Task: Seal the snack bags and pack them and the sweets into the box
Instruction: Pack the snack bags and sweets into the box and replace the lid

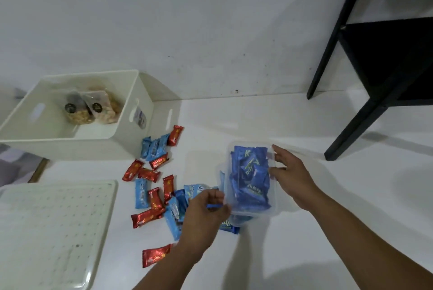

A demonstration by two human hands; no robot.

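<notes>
A clear plastic container [273,210] full of dark blue sweet packets [250,179] is held tilted between both hands. My right hand [293,177] grips its right rim. My left hand [206,212] holds its left edge and pinches a blue packet there. Loose red sweets [150,216] and light blue sweets [153,148] lie scattered on the white surface to the left. A white box [131,140] stands at the back left with two clear snack bags [93,108] inside.
The white box lid [54,228] lies flat at the front left. A black table leg and frame [365,102] stand at the right, against the white wall. More blue packets [230,227] lie under the container.
</notes>
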